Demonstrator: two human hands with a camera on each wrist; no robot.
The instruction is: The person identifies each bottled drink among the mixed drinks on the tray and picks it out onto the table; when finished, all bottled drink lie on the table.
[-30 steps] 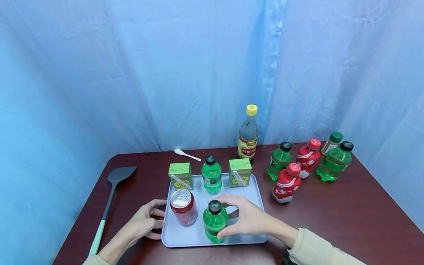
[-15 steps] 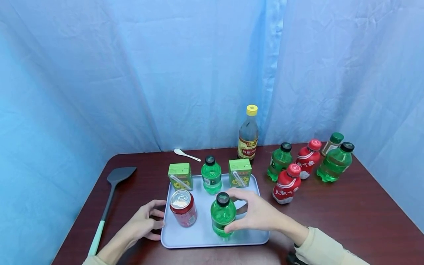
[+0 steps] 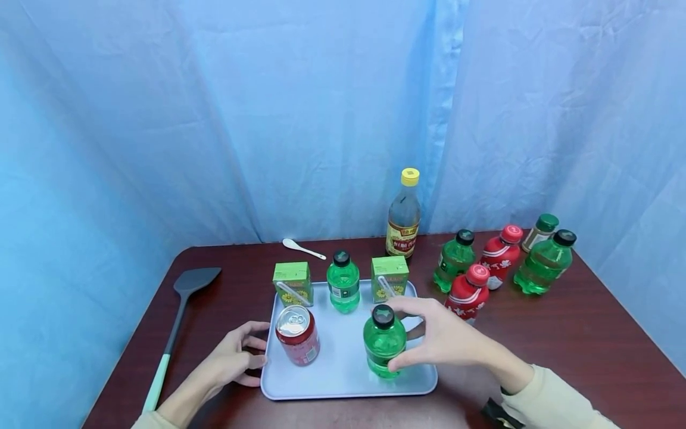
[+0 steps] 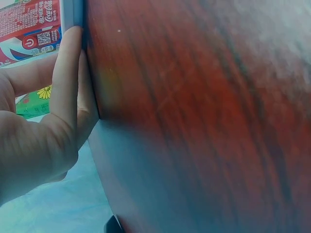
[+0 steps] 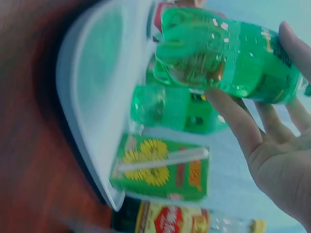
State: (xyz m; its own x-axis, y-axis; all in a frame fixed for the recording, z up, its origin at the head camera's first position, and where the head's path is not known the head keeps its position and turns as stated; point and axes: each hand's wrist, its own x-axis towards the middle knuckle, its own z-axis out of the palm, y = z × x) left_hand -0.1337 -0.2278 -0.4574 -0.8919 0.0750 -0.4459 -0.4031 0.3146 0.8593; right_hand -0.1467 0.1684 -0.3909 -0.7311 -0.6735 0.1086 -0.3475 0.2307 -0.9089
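My right hand (image 3: 447,333) grips a green bottle (image 3: 383,345) with a black cap, thumb on its near side, over the right part of the light tray (image 3: 332,394). In the right wrist view the held bottle (image 5: 228,56) hangs above the tray's surface, the hand (image 5: 282,160) round it. My left hand (image 3: 230,360) touches the tray's left edge with spread fingers. A red can (image 3: 298,336) stands on the tray near that hand. Behind are another green bottle (image 3: 343,283) and two green cartons, left (image 3: 293,285) and right (image 3: 389,279).
A yellow-capped bottle (image 3: 404,220) and a white spoon (image 3: 303,249) are at the back. On the right stand green bottles (image 3: 453,261), red bottles (image 3: 467,295) and a green-lidded jar (image 3: 539,231). A spatula (image 3: 178,322) lies at the left.
My right hand has moved to the right with the green bottle in its grip, from the tray's middle toward its right side. My left hand has stayed at the tray's left edge.
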